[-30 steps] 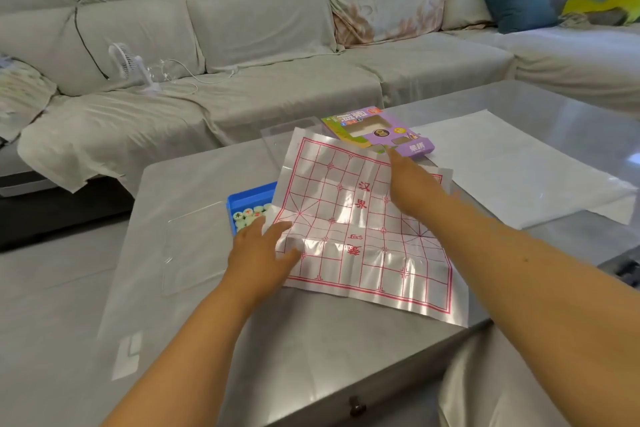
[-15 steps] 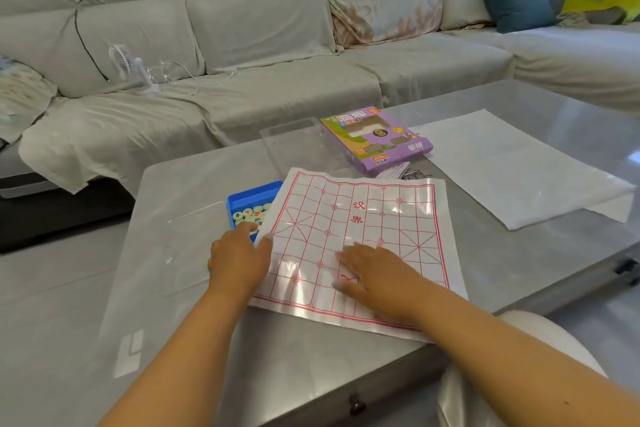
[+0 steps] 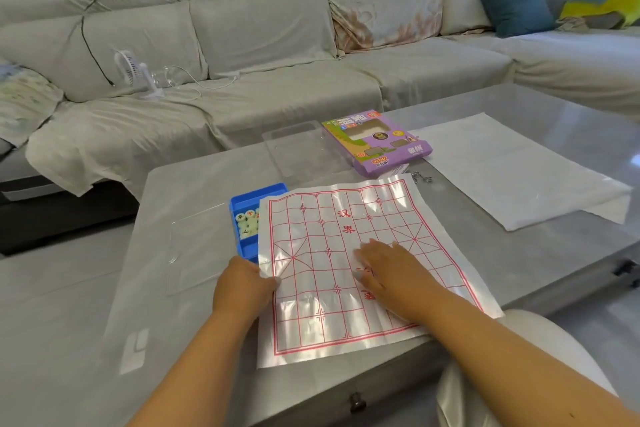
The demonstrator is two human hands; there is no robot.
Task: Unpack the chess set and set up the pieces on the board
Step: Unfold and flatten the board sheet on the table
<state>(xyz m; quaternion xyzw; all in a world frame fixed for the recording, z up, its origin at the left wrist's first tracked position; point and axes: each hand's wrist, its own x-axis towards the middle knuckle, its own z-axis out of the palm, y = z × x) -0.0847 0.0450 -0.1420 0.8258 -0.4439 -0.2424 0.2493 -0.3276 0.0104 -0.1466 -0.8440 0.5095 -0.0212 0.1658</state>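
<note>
A shiny plastic board sheet (image 3: 332,239) with a red grid lies flat on the grey table (image 3: 194,191). My right hand (image 3: 388,270) presses flat on its middle with straight fingers. My left hand (image 3: 244,284) rests at the sheet's left edge, thumb on the edge. A blue tray (image 3: 242,204) holding several pale round chess pieces (image 3: 246,222) sits partly under the sheet's far left corner. The purple set box (image 3: 379,142) lies beyond the sheet.
A clear plastic lid (image 3: 301,149) lies left of the purple box, another clear lid (image 3: 194,253) left of the blue tray. A white sheet (image 3: 512,170) covers the table's right side. A sofa (image 3: 277,45) with a small fan (image 3: 135,73) stands behind.
The sheet was spread flat and drawn toward me. My right hand slid from the far edge back to the middle. My left hand moved to the left edge.
</note>
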